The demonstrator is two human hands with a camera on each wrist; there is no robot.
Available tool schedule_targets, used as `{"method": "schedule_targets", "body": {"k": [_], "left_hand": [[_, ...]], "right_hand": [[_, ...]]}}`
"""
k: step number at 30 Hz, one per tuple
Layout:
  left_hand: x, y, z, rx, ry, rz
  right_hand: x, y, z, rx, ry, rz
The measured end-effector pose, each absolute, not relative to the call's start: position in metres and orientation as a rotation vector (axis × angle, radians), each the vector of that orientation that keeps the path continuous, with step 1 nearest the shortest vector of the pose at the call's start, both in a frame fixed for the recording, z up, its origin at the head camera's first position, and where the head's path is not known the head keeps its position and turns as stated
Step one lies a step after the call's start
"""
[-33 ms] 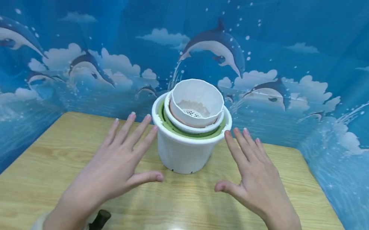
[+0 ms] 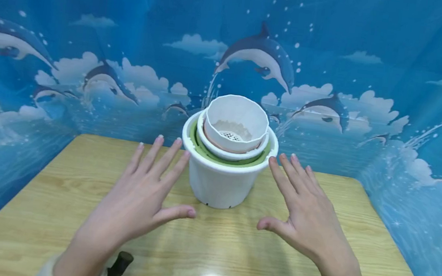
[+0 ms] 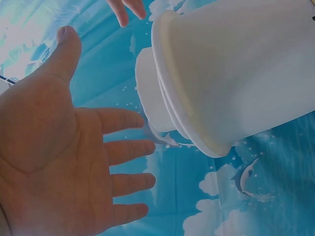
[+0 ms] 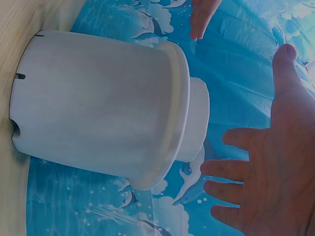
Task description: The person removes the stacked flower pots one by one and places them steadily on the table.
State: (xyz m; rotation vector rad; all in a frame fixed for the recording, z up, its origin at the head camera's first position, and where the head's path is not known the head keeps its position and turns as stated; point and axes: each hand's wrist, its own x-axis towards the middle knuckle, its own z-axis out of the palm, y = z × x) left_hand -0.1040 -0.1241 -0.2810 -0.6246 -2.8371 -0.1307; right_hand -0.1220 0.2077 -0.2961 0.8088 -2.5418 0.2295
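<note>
Several plastic flower pots stand nested at the middle of the table. The outermost is a large white pot with small notches at its base. Inside it sits a green pot, then a smaller white-rimmed pot with a brownish edge showing within. On top is a white pot with a wavy rim, a perforated bottom and a brownish stain. My left hand is spread flat in front of the stack on the left. On the right, my right hand is spread likewise. Both palms hold nothing.
The stack rests on a light wooden table. A blue curtain printed with dolphins and clouds encloses the back and both sides. Dark knobbed pieces stick out by each wrist.
</note>
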Motion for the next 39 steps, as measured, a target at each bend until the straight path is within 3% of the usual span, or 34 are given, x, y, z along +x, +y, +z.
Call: {"method": "schedule_targets", "body": {"k": [14, 29, 39], "left_hand": [[-0.112, -0.125, -0.292, -0.672, -2.807, -0.151], [-0.145, -0.117, -0.325, -0.849, -2.573, -0.21], [-0.149, -0.115, -0.321, -0.876, -2.514, -0.231]], "right_hand": [[-0.126, 0.202, -0.307, 0.826, -2.54, 0.279], [-0.153, 0.192, -0.333, 0.89, -2.315, 0.383], [-0.165, 0.186, -0.338, 0.932, -2.271, 0.389]]}}
